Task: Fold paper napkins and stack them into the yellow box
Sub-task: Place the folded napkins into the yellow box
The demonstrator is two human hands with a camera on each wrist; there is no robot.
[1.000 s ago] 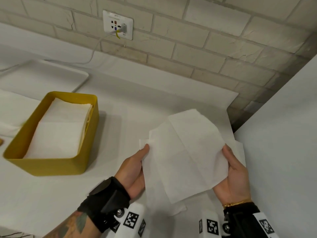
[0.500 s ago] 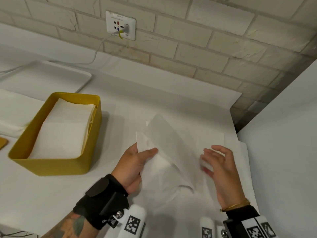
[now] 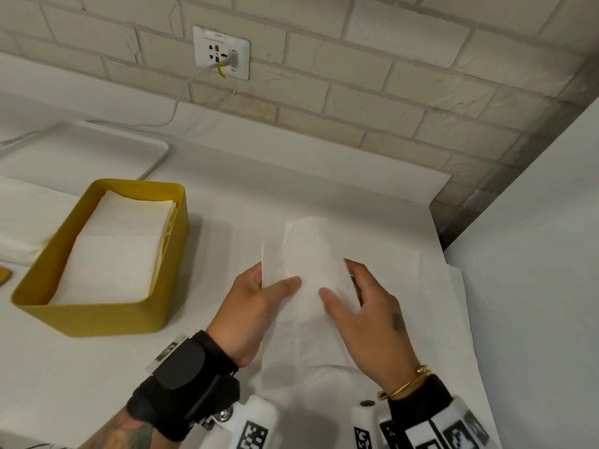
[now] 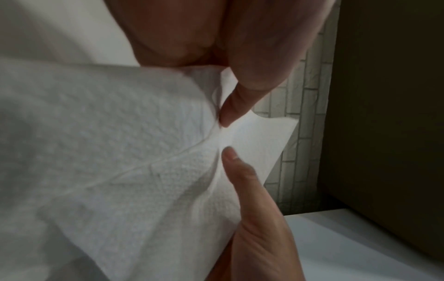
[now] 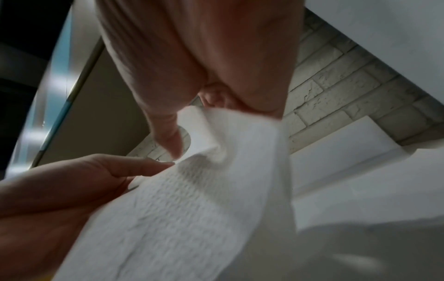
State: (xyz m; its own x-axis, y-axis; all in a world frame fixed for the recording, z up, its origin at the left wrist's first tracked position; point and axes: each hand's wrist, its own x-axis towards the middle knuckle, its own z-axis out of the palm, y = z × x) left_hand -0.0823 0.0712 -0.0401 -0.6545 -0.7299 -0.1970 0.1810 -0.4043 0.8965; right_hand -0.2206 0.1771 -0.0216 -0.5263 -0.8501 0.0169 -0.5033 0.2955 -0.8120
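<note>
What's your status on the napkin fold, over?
Left hand and right hand both pinch the napkin, held above the table. Yellow box to the left, folded napkins inside. Nothing blocking the path.

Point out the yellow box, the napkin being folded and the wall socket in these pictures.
yellow box [image 3: 94, 319], head view, on its near outer wall.
napkin [image 3: 308, 254], head view, on the upper sheet between the two hands.
wall socket [image 3: 207, 43], head view, on the white faceplate, left of the plug.
</note>
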